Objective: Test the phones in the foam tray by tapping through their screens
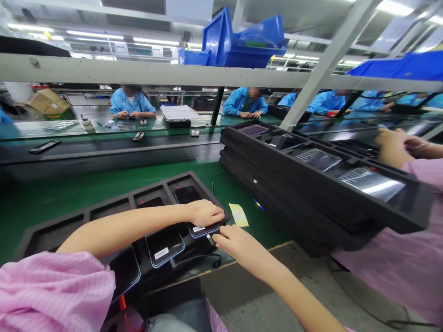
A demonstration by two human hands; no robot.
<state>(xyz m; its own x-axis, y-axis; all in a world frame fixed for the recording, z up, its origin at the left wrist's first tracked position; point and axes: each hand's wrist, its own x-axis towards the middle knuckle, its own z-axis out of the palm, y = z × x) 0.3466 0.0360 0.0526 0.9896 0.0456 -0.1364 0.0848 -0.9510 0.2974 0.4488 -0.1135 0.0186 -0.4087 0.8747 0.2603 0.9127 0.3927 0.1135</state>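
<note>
Left hand [207, 213] bent over the near half of a phone [187, 193], fingers curled toward its right edge; whether they clamp it or merely rest on it, I cannot tell. Right hand [235, 239] just beside, fingers reaching to the phone's near right corner. Its fingertips are small and partly hidden in the view, so they may be touching the corner or only next to it; I cannot say whether they are pinched together.

Just under the grip, the phone's near end shows a white label [199, 228], and a small white piece [209, 237] sits by the right fingertips. A black cable [216, 263] loops below the grip, nearer the body.

The phone lies at the right end of a black tray [62, 230] that runs off to the left of the grip. Next left is a second phone [164, 242], also labelled, and farther left a third phone [126, 267], partly covered by the left forearm.

Right of the grip, on the green bench [93, 186], are a yellow note [238, 215] and, beyond it, a blue pen [258, 204]. Farther right stands a stack of black trays [294, 198], phones in the top one, with a co-worker's hand [394, 145] behind it. Well beyond the grip, people in blue sit across a belt [86, 150].
</note>
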